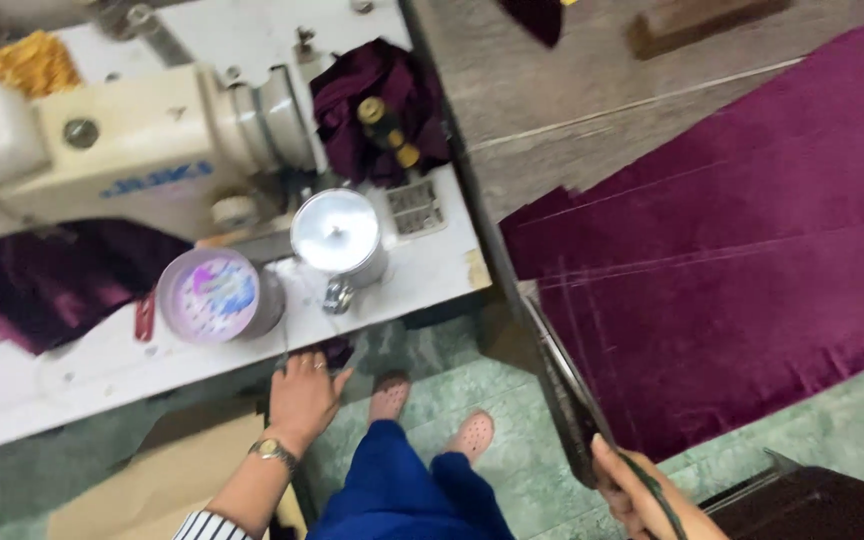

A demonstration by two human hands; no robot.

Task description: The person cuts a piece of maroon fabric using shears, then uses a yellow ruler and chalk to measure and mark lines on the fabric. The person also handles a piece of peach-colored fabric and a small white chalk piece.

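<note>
A tailoring workshop: an industrial sewing machine (142,150) on a white table (422,275), maroon velvet fabric (742,270) spread out.

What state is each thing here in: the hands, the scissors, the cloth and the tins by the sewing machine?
Left hand: resting on the table edge, gripping nothing.
Right hand: closed around the scissors' handle.
Scissors: blades shut, lying along the cloth's edge.
Maroon velvet cloth: spread flat, chalk-lined.
Silver tin: lid on.
Round tin: lid on.
Sewing machine: dark cloth beneath its arm.

Maroon velvet cloth (742,240); cream sewing machine (142,150); blue trousers (402,495).
</note>
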